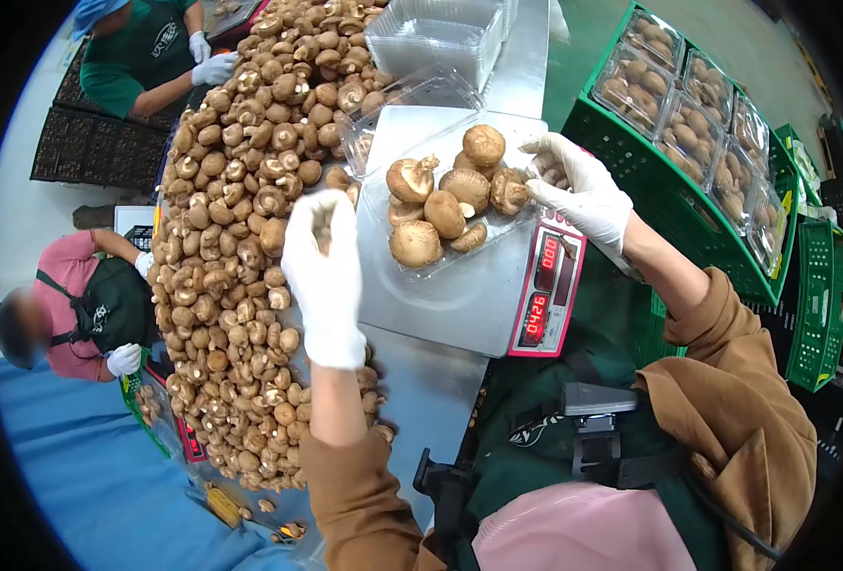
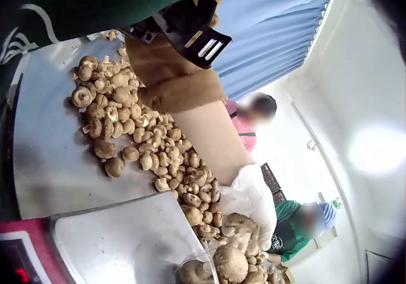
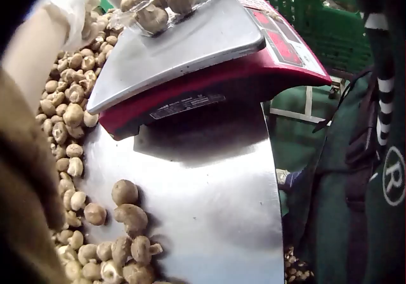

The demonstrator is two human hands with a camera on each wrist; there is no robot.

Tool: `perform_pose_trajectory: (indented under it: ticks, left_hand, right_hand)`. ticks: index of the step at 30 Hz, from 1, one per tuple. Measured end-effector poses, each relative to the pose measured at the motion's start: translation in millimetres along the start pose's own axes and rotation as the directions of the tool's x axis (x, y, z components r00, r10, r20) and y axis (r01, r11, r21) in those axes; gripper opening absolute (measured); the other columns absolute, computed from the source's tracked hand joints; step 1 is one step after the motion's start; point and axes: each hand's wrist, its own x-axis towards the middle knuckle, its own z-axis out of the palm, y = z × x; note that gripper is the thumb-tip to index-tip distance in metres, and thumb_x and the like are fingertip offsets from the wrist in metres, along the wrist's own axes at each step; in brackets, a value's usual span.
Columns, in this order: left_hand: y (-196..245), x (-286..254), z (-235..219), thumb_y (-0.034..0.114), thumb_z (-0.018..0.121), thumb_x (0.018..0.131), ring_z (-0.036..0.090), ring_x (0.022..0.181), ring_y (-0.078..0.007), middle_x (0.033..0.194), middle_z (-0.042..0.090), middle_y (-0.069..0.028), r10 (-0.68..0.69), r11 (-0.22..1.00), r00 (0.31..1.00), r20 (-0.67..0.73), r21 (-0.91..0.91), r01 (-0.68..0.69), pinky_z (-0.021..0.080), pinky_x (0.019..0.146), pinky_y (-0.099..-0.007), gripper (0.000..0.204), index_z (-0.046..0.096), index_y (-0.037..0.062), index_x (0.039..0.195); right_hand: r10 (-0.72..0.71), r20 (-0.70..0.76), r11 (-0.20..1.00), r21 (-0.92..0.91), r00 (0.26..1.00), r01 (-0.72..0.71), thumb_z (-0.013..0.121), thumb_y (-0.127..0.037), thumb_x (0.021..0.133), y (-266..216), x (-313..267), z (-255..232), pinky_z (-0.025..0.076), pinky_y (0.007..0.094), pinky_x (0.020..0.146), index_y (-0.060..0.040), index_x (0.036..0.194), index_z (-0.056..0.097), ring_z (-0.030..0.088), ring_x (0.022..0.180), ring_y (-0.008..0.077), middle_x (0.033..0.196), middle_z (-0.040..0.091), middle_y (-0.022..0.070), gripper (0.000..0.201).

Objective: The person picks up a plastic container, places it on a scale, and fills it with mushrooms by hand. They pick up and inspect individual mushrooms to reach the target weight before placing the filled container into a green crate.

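Note:
My left hand [image 1: 324, 276], in a white glove, is over the edge of the mushroom pile beside the scale. It holds a shiitake mushroom [image 2: 243, 224], partly hidden by the fingers. At the far side of the scale my gloved right hand [image 1: 588, 195] has its fingers curled round a brown mushroom [image 1: 553, 173], mostly covered, with the thumb close to the tray's mushrooms. A clear plastic tray [image 1: 441, 270] with several shiitake mushrooms [image 1: 445, 214] rests on the scale's metal plate [image 1: 421, 309]. The red scale [image 1: 547, 285] reads 0426.
A long pile of shiitake mushrooms [image 1: 236, 247] covers the table on the left. Stacked clear trays [image 1: 436, 38] stand at the back. A green crate [image 1: 669, 176] with filled packs is on the right. Two other people [image 1: 141, 57] work across the table.

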Motion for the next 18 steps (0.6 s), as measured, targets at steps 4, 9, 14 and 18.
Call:
perform_pose_trajectory:
  ticks: [4, 9, 14, 18]
  left_hand:
    - [-58.6, 58.1, 15.9, 0.034, 0.062, 0.097, 0.06, 0.082, -0.0101, 0.105, 0.065, -0.006, -0.299, 0.884, 0.925, 0.234, -0.298, 0.361, 0.046, 0.065, -0.0217, 0.056, 0.043, 0.004, 0.141]
    - [-5.3, 55.7, 14.5, 0.067, 0.04, 0.096, 0.06, 0.084, -0.0094, 0.116, 0.066, -0.0099, -0.186, 0.705, 0.957, 0.224, -0.648, 0.288, 0.047, 0.063, -0.0185, 0.081, 0.045, -0.0008, 0.141]
    - [-16.5, 3.0, -20.3, 0.031, 0.057, 0.098, 0.057, 0.116, -0.0223, 0.133, 0.055, -0.0136, 0.232, 0.972, 0.948, 0.219, -0.006, -0.237, 0.047, 0.097, -0.0327, 0.042, 0.063, -0.0034, 0.121]
    - [-27.8, -60.7, 1.2, 0.004, 0.059, 0.092, 0.056, 0.116, -0.0189, 0.129, 0.057, -0.0122, 0.1, 0.995, 0.982, 0.159, -0.01, -0.099, 0.048, 0.094, -0.0301, 0.053, 0.041, 0.0005, 0.142]
  right_hand:
    - [0.007, 0.007, 1.0, 0.028, 1.0, -0.007, 0.065, -0.018, 0.088, 6.8, 1.8, -0.7, 0.049, 0.0255, 0.069, -0.003, 0.128, 0.05, 0.055, 0.078, 0.0101, 0.095, 0.057, 0.006, 0.045]
    - [0.056, 0.018, 0.996, 0.073, 0.998, -0.057, 0.062, -0.024, 0.094, 2.8, 4.0, -2.4, 0.049, 0.0262, 0.073, -0.004, 0.13, 0.052, 0.056, 0.082, 0.0103, 0.096, 0.059, 0.0054, 0.043]
    - [0.209, 0.063, 0.902, 0.374, 0.976, -0.217, 0.046, -0.038, 0.104, -1.3, -0.4, -9.1, 0.048, 0.0262, 0.084, 0.0001, 0.131, 0.055, 0.057, 0.09, 0.0109, 0.103, 0.062, 0.0041, 0.047]
    - [0.115, 0.089, 0.92, 0.367, 0.989, -0.14, 0.051, -0.034, 0.103, 2.8, -14.1, -5.0, 0.047, 0.0257, 0.086, -0.0002, 0.134, 0.053, 0.057, 0.093, 0.0094, 0.108, 0.061, 0.0039, 0.046]
